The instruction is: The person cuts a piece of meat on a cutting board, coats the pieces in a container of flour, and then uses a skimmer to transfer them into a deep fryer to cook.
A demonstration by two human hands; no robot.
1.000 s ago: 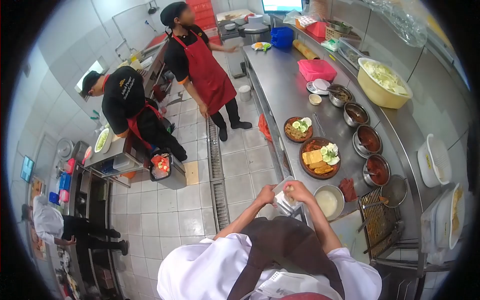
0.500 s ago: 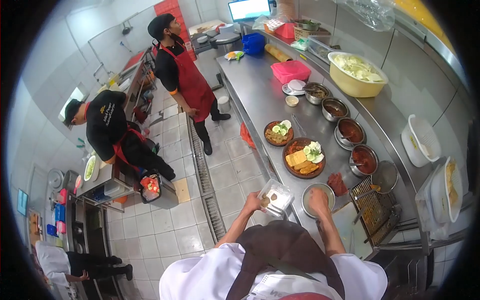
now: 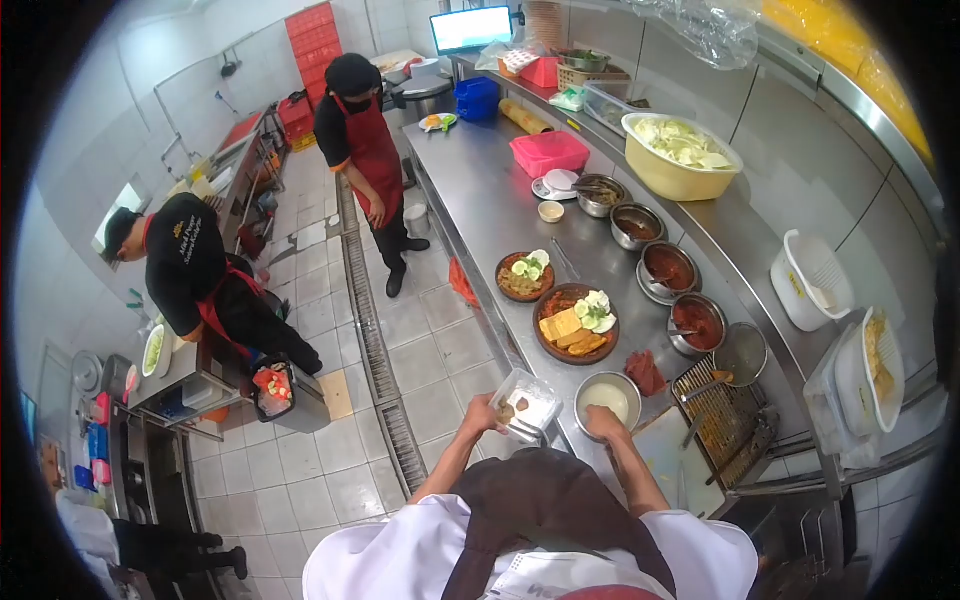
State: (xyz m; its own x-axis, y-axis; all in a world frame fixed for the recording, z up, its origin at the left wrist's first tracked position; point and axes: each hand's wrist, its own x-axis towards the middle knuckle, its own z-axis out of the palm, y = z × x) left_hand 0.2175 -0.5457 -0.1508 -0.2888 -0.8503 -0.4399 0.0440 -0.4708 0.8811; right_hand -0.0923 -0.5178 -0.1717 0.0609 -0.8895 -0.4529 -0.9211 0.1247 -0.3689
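Note:
My left hand [image 3: 481, 413] is closed on the side of a clear plastic container [image 3: 540, 398] with a few small brownish pieces inside, tilted near the counter's front edge. My right hand [image 3: 606, 424] reaches into the near side of a metal bowl [image 3: 579, 404] holding whitish liquid. Its fingers are curled, and whatever they pinch is hidden. Beyond the bowl sits a round brown dish [image 3: 543, 345] with yellow slabs, fried pieces, red sauce and sliced cucumber. A smaller brown dish [image 3: 522, 290] of food with cucumber slices stands behind it. Crumpled reddish material [image 3: 645, 371] lies right of the bowl.
Metal bowls of red sauce [image 3: 697, 322] line the counter's right side, near a wire rack [image 3: 722, 415]. A yellow tub [image 3: 683, 157] of cut vegetables stands on the shelf. Two co-workers in red aprons [image 3: 375, 150] are on the left, beyond the floor drain [image 3: 368, 310].
My right hand has drawn back from the bowl's middle to its near side, exposing more liquid. My left hand still holds the container. The standing co-worker's head has turned downward. The view has shifted slightly.

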